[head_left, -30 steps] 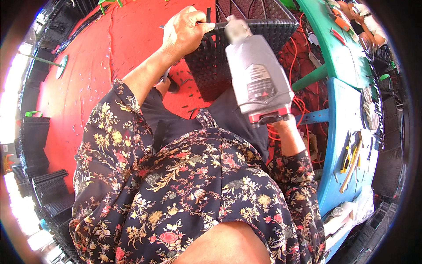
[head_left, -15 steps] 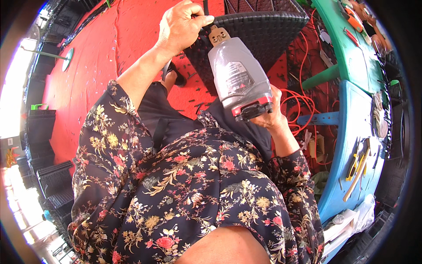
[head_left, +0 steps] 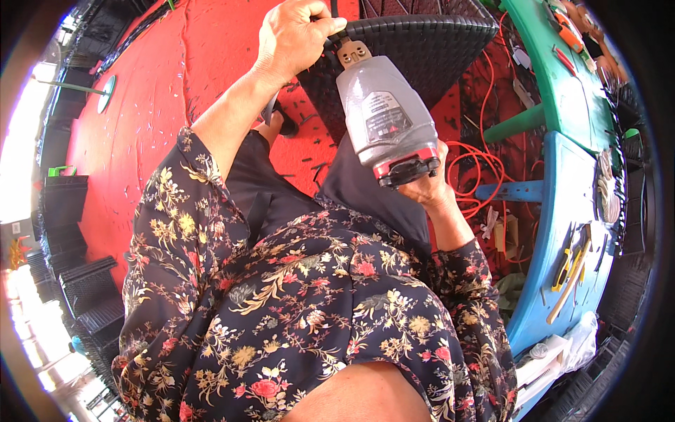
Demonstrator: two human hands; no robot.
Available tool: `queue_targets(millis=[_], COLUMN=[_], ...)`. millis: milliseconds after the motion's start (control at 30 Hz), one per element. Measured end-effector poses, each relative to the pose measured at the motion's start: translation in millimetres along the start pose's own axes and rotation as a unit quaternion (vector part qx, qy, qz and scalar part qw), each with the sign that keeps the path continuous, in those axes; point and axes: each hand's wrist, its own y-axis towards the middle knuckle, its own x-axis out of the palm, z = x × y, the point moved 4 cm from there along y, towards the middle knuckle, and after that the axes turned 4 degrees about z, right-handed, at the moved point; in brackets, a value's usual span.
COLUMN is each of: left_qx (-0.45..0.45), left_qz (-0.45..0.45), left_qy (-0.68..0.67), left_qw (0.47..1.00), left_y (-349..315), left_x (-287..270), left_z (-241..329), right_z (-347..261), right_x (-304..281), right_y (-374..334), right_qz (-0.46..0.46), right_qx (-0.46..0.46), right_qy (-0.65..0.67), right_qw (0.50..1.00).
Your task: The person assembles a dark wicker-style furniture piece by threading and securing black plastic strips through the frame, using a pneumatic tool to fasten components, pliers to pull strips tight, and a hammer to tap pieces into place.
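- While your right hand (head_left: pixel 430 186) grips the smooth grey tool (head_left: pixel 383 105) beside the black wickerwork's (head_left: pixel 418 56) ribbed rim, your left hand (head_left: pixel 290 41) pinches a flat strip (head_left: pixel 334 8).
- Left of the wickerwork: broad red floor (head_left: pixel 140 119).

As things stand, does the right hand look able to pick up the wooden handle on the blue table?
Probably not just now: the right hand appears busy holding the grey power tool. The wooden handle lies off to the right, and the way to it looks free.

A grey power tool (head_left: pixel 387 112) slants, nose near a black woven panel (head_left: pixel 430 55)
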Motion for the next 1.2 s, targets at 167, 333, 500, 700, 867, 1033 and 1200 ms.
queue_targets(millis=[167,333,500,700,867,1033,1200], left_qx=[0.024,0.032,0.003,-0.013,-0.030,-0.052,-0.047], left_qz=[0.005,0.001,-0.011,-0.017,-0.034,-0.059,-0.043], left_qy=[0.004,0.003,-0.033,-0.033,-0.055,-0.079,-0.070], left_qw=[1.000,0.999,0.999,0.999,0.997,0.994,0.995], left_y=[12,19,24,25,31,31,30], left_x=[-2,1,5,5,7,6,3], left_z=[12,17,19,20,21,19,19], right_z=[-13,-13,-18,-12,-9,-13,-8], right_x=[-5,-6,-9,-6,-4,-6,0], right_y=[6,2,11,9,8,9,9], right_qz=[0.043,-0.012,0.082,0.085,0.101,0.097,0.112], right_qx=[-0.018,0.077,-0.032,-0.027,-0.035,0.000,0.036], right_qy=[0.021,-0.012,0.030,0.029,0.027,0.036,0.092], right_qw=[0.999,0.997,0.996,0.996,0.994,0.995,0.989])
